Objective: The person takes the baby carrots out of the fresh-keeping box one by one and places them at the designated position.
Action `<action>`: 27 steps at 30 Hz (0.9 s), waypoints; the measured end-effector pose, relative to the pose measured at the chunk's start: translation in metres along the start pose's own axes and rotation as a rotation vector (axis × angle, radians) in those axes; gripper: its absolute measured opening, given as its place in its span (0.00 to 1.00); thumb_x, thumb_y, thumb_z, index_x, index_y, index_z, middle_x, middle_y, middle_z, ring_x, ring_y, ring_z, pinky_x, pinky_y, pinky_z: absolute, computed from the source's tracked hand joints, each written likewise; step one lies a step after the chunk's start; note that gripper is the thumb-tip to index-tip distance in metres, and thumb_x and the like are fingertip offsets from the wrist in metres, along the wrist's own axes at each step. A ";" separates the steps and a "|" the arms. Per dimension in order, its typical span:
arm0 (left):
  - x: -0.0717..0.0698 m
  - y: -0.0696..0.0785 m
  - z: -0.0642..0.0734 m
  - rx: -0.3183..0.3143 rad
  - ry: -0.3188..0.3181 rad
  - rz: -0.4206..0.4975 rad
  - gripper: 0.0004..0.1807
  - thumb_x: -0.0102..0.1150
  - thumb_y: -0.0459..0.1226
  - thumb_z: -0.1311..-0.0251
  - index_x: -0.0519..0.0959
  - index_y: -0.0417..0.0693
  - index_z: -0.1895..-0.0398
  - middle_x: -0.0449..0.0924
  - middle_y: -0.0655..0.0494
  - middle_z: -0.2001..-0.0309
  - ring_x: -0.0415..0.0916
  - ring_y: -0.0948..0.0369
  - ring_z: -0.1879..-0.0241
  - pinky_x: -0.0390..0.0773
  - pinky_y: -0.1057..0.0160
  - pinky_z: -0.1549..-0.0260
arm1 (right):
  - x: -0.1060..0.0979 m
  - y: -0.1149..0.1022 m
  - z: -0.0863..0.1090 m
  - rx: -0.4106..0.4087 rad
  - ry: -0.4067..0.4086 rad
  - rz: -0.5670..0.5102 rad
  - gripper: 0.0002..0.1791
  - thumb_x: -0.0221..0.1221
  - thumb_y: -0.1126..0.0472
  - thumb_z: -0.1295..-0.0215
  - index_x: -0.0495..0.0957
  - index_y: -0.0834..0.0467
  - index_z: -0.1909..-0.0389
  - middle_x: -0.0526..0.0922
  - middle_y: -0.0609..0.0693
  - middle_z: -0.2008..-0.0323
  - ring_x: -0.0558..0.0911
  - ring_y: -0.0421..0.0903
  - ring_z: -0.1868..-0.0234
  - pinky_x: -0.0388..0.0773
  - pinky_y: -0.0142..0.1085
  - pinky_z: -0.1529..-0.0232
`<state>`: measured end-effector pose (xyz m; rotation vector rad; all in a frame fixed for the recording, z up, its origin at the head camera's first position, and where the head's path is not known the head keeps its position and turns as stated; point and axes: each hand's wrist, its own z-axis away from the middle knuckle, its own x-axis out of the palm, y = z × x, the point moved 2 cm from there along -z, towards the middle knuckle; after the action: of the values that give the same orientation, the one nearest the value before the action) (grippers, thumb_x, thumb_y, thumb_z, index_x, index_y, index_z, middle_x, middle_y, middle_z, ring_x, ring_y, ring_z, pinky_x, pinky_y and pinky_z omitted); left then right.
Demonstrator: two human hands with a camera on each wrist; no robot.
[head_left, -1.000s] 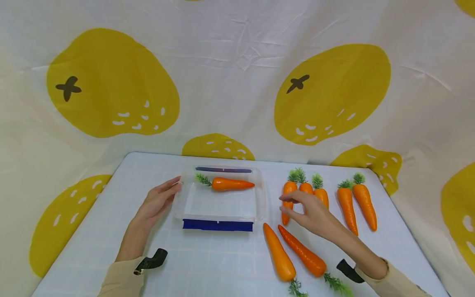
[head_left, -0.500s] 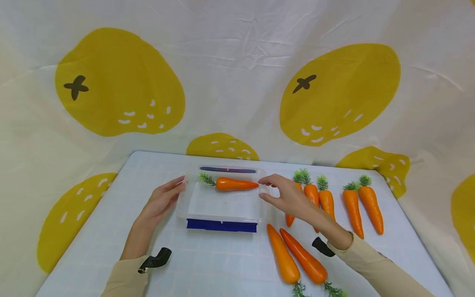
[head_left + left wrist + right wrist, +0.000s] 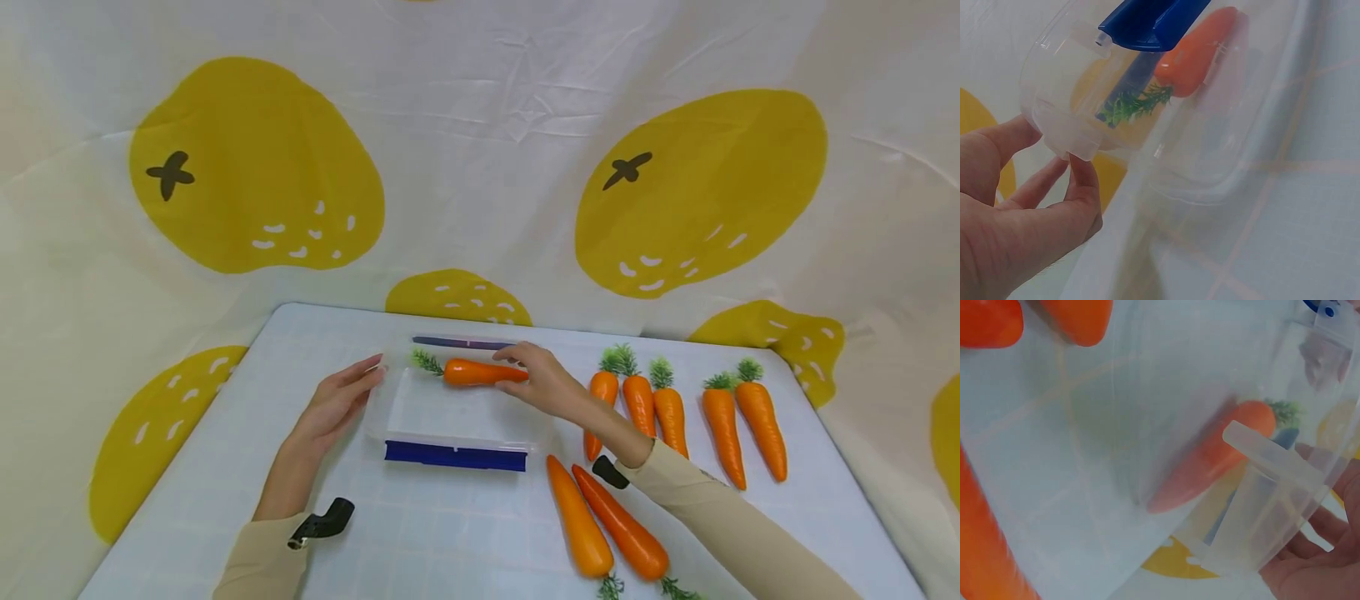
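A clear plastic food container (image 3: 456,454) with blue clips stands in the middle of the table. Inside lies one orange carrot (image 3: 480,372), green top to the left, near the far wall. My left hand (image 3: 341,404) grips the container's left side; in the left wrist view, its thumb and fingers (image 3: 1084,187) are at the translucent side flap (image 3: 1072,140). Over the container's right end reaches my right hand (image 3: 543,383), thumb and fingers spread apart above the carrot's tip. In the right wrist view, the right hand (image 3: 1319,550) shows partly behind the right side flap (image 3: 1279,462).
To the right, several carrots (image 3: 671,417) lie in a row with their green tops at the far edge. Two more carrots (image 3: 618,521) lie nearer, tips towards the container. A patterned cloth (image 3: 480,167) hangs behind the table (image 3: 420,533).
My right hand has moved left from the row of carrots, across the container's right rim, to above the carrot's tip. My left hand has stayed on the container.
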<state>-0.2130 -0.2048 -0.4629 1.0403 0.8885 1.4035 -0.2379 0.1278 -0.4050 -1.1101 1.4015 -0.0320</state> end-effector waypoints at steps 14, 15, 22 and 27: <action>0.003 0.002 0.001 0.013 0.002 -0.011 0.36 0.63 0.45 0.28 0.64 0.47 0.21 0.61 0.52 0.22 0.62 0.61 0.28 0.57 0.57 0.25 | 0.023 0.006 -0.020 0.027 -0.076 0.101 0.22 0.68 0.70 0.35 0.78 0.71 0.41 0.83 0.63 0.43 0.80 0.59 0.41 0.75 0.51 0.35; 0.003 0.002 0.001 0.012 0.005 -0.010 0.36 0.63 0.45 0.28 0.64 0.47 0.21 0.62 0.52 0.23 0.63 0.62 0.29 0.57 0.58 0.25 | 0.025 0.006 -0.022 0.019 -0.079 0.127 0.22 0.68 0.71 0.36 0.78 0.71 0.41 0.83 0.63 0.44 0.80 0.59 0.41 0.75 0.51 0.35; 0.001 0.003 0.002 0.005 0.016 -0.008 0.35 0.63 0.45 0.28 0.65 0.48 0.22 0.65 0.52 0.24 0.66 0.65 0.33 0.58 0.59 0.26 | 0.037 0.006 -0.029 -0.009 -0.092 0.249 0.21 0.68 0.74 0.38 0.80 0.70 0.44 0.85 0.62 0.50 0.82 0.58 0.49 0.78 0.50 0.39; 0.000 0.003 0.002 0.010 0.009 -0.004 0.35 0.63 0.44 0.28 0.65 0.47 0.22 0.64 0.51 0.23 0.66 0.66 0.33 0.58 0.59 0.26 | 0.043 0.007 -0.030 -0.048 -0.091 0.306 0.18 0.68 0.75 0.38 0.80 0.68 0.46 0.85 0.61 0.53 0.83 0.57 0.52 0.81 0.48 0.43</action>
<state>-0.2116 -0.2050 -0.4595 1.0396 0.9045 1.4026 -0.2540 0.0878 -0.4353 -0.9145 1.4817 0.2703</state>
